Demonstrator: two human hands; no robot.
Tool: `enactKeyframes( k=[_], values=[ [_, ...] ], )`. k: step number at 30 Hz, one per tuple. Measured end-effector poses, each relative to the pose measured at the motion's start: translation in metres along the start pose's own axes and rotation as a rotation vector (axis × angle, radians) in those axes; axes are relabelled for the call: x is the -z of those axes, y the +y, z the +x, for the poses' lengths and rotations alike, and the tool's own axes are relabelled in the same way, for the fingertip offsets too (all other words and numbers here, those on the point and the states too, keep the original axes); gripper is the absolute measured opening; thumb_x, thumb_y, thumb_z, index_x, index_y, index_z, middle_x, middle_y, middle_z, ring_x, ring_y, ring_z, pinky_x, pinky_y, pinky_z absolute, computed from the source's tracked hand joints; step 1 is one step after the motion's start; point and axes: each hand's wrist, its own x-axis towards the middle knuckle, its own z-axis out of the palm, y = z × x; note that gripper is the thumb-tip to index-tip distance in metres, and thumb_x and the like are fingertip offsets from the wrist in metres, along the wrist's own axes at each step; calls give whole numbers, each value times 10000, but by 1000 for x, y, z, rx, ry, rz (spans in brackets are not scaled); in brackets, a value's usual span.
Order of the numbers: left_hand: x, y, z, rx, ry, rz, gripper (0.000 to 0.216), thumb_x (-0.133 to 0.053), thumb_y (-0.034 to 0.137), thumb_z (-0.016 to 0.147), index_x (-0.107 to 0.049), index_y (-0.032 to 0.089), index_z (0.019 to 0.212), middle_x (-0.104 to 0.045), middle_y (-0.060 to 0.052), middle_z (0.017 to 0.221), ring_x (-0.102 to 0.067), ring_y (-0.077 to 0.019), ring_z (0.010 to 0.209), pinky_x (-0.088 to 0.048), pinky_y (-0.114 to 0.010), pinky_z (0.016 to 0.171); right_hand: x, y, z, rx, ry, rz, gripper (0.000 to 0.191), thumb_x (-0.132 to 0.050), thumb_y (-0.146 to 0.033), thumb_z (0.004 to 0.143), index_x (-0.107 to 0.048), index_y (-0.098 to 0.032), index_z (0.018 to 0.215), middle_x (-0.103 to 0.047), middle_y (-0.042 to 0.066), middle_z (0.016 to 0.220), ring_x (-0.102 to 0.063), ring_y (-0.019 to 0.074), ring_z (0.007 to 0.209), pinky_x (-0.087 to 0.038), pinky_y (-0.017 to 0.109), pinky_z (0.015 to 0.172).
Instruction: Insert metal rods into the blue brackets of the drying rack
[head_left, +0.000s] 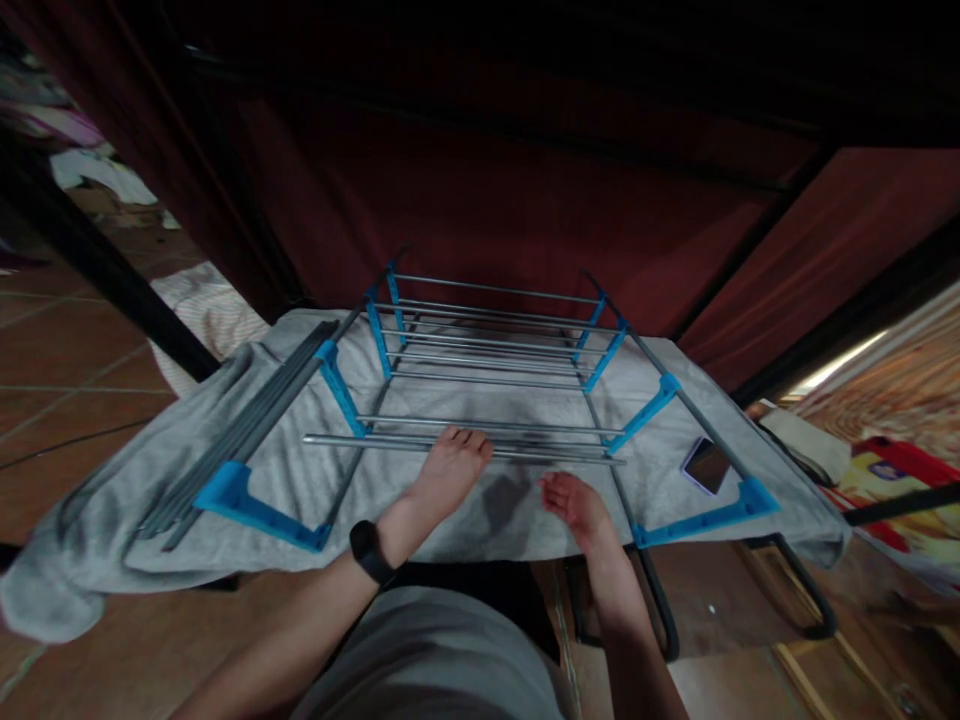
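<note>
My left hand [456, 462], with a dark band on the wrist, is closed over a loose grey metal tube [345, 440]. That tube lies crosswise near the front of a partly assembled rack. My right hand [574, 502] hovers just short of the tube, fingers loosely bent and apart, with nothing visible in it. The rack has blue plastic brackets [341, 388] on both sides, joined by several thin grey crossbars [495, 380]. Nearest me, the left front bracket [259, 508] and right front bracket [705, 515] have no crossbar between them.
A grey cloth [420, 515] covers the table beneath the rack. On its left side lies a bundle of grey tubes [240, 425]. A phone [706, 466] rests inside the rack's right side. Dark red curtain [480, 200] hangs behind, and a black-framed chair [664, 610] stands at lower right.
</note>
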Motion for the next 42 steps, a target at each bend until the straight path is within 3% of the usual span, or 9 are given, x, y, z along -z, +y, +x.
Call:
enactKeyframes(
  k=[5,8,13,17,23,27,33,37,42],
  values=[
    [24,-8,12,-76,141,51,224,-553,66,983,-752,161,1020,-753,-105,953,-679,-276,1034,-480,-486,1112,-24,-9,-24,766,177,-656,371,-642,-430,944,-708,-241,1257,-727,135,1316,-653,305,1251,-538,571,1112],
    [33,-6,13,-133,253,112,238,-543,66,990,-755,176,994,-761,-73,943,-690,-256,1076,-441,-493,1222,-53,-17,-25,941,67,-925,366,-537,-294,994,-672,-244,1330,-711,141,1335,-626,309,1294,-424,629,1220],
    [34,0,-10,-48,538,94,436,-554,78,994,-660,185,1403,-682,-138,1489,-487,-287,1548,-308,-547,1337,-89,-31,-17,812,-27,-761,259,-497,-286,989,-733,-251,1087,-765,135,1099,-696,313,1067,-548,511,1024],
    [16,-2,-29,138,695,-131,449,-591,179,1020,-604,227,1466,-646,-159,1536,-479,-300,1565,-337,-567,1328,-113,-61,-15,626,-69,-453,202,-691,-469,906,-736,-275,933,-768,35,872,-686,251,864,-558,404,880],
    [-28,-6,-19,349,482,-834,553,-644,321,974,-534,186,1499,-690,-182,1467,-675,-297,1359,-570,-501,1147,-165,-82,-19,420,-260,2,328,-816,-547,790,-750,-254,922,-752,-2,816,-681,188,798,-557,334,805],
    [-48,-10,-14,447,329,-1022,592,-537,270,985,-468,161,1563,-752,-180,1390,-774,-277,1179,-633,-446,1002,-184,-73,-16,334,-322,113,354,-870,-533,753,-740,-243,909,-746,2,806,-682,173,761,-556,319,758],
    [-39,-38,-20,481,216,-669,395,-421,204,1012,-727,197,1261,-806,-132,1232,-768,-290,1116,-586,-437,1016,-168,-84,0,344,-246,157,364,-880,-486,753,-730,-247,983,-778,1,870,-735,187,831,-603,337,797],
    [-35,-54,-23,500,180,-516,384,-439,200,1010,-755,211,1227,-796,-120,1223,-753,-291,1126,-571,-400,996,-142,-100,14,344,-143,236,330,-866,-412,759,-708,-239,992,-792,10,894,-749,180,850,-620,312,765],
    [-53,-69,-31,472,177,-516,350,-472,213,993,-741,208,1217,-783,-127,1215,-755,-301,1097,-579,-408,973,-107,-102,30,289,-13,314,254,-825,-292,782,-691,-232,988,-801,7,859,-752,158,767,-635,277,700]
  ],
)
